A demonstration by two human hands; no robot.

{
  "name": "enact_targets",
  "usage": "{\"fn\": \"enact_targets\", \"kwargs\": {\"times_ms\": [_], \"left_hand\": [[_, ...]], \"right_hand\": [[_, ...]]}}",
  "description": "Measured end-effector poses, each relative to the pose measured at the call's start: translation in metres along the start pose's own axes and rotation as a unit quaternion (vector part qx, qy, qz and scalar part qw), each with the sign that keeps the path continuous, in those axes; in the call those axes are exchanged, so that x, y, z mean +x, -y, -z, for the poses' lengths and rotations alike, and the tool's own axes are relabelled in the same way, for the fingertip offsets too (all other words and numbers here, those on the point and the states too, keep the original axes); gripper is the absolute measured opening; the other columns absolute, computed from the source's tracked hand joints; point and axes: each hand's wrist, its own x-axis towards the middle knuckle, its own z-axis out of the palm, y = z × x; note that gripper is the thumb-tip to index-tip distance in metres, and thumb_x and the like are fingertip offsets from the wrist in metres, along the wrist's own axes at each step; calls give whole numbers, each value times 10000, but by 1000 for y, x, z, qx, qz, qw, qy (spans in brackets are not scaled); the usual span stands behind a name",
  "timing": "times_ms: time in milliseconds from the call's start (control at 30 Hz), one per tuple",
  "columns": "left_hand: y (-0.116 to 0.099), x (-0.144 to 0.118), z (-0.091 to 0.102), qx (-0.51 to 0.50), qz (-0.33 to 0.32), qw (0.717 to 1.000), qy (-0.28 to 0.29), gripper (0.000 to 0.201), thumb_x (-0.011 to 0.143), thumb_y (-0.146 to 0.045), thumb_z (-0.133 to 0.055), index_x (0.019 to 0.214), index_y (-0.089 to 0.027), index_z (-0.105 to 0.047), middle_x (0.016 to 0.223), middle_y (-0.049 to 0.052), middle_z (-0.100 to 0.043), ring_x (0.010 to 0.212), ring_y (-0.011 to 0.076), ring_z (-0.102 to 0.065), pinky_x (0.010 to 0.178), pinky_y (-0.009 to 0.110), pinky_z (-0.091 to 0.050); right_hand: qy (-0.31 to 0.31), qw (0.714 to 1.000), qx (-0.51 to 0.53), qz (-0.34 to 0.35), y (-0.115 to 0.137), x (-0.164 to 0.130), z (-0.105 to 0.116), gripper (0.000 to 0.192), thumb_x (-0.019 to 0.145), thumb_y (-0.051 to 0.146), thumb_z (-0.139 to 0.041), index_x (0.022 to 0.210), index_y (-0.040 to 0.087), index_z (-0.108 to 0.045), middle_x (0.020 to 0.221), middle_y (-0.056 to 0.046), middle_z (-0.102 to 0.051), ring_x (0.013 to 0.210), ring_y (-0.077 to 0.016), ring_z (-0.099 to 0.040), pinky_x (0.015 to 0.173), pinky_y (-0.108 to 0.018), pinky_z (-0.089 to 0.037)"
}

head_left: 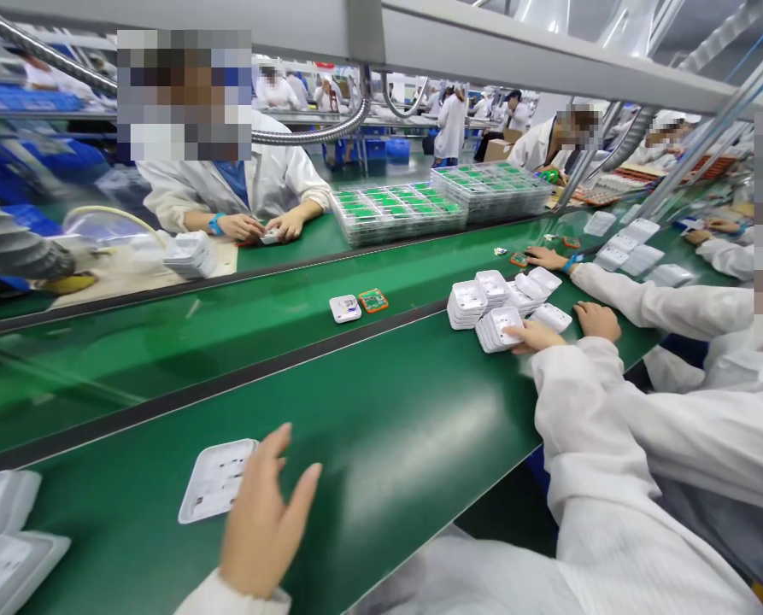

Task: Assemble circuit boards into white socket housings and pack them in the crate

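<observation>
Fingers spread open, one bare hand (262, 521) hovers at six o'clock, just beside a white square plastic cover (214, 481) on the green table (387, 427).

Bright, even overhead light fills the hall, and the green surface (381, 427) shows pale glare streaks. Shadows are soft and faint. The near hand (262, 521) is smeared by motion blur. Straight rails bow at the edges, and the far background is soft.
</observation>
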Motion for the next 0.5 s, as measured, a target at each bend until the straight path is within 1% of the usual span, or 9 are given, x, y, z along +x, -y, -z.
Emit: {"fn": "enact_targets", "kwargs": {"times_ms": [67,133,200,267,300,333,367,433,500], "left_hand": [[-13,0,-33,-87,2,993,75,649,750,-517,-572,1300,-199,-445,1291,145,-504,1128,311,-541,944,490,-451],[-27,2,-64,-178,31,973,141,636,734,-471,-624,1290,-214,-452,1311,139,-501,1181,297,-514,975,471,-434],[-41,4,-91,-271,88,939,195,697,707,-457,-667,1306,-193,-425,1342,169,-474,1210,295,-495,1000,464,-411],[-54,6,-114,-362,153,889,236,753,708,-461,-678,1335,-173,-376,1384,208,-419,1223,292,-487,1018,456,-393],[-59,7,-123,-397,174,868,242,770,714,-460,-678,1347,-169,-352,1405,219,-389,1233,291,-478,1029,453,-381],[-63,7,-130,-422,187,855,236,786,716,-455,-683,1358,-171,-329,1421,221,-366,1246,291,-465,1039,451,-371],[-66,7,-134,-436,194,851,220,812,708,-447,-696,1367,-173,-308,1428,219,-358,1258,293,-450,1048,451,-360],[-67,4,-135,-440,204,857,175,896,675,-427,-732,1391,-167,-260,1413,214,-375,1271,301,-432,1057,450,-354],[-62,-2,-128,-440,208,863,134,970,666,-416,-742,1427,-176,-192,1411,204,-376,1285,305,-418,1062,447,-354]], "right_hand": [[23,1000,4,15,-5,-15,-10,340,753,325,-686,1043,162,-621,965,-94,-698,748,-189,-663,603,-281,-553],[55,997,-1,44,-8,-34,-26,351,758,328,-668,1062,157,-623,961,-92,-699,753,-195,-658,604,-292,-543],[93,992,-23,87,-8,-54,-47,371,766,337,-653,1085,150,-622,951,-89,-700,751,-202,-653,629,-318,-536],[125,981,-59,139,-4,-75,-73,377,762,338,-651,1089,151,-629,975,-84,-697,797,-217,-650,706,-356,-531],[144,973,-72,164,-1,-84,-86,379,757,334,-656,1093,159,-632,1000,-77,-693,840,-225,-647,759,-374,-523],[163,965,-80,188,1,-92,-100,389,754,329,-660,1106,169,-629,1029,-69,-687,887,-231,-641,812,-390,-510],[183,957,-82,209,3,-99,-114,407,751,324,-664,1129,177,-620,1055,-63,-680,932,-237,-632,859,-404,-493],[224,944,-62,236,4,-110,-141,458,753,315,-665,1184,188,-583,1105,-62,-662,1001,-245,-613,915,-425,-466],[251,938,-15,239,3,-117,-167,492,754,315,-662,1212,180,-548,1144,-77,-644,1051,-252,-595,940,-437,-453]]}}
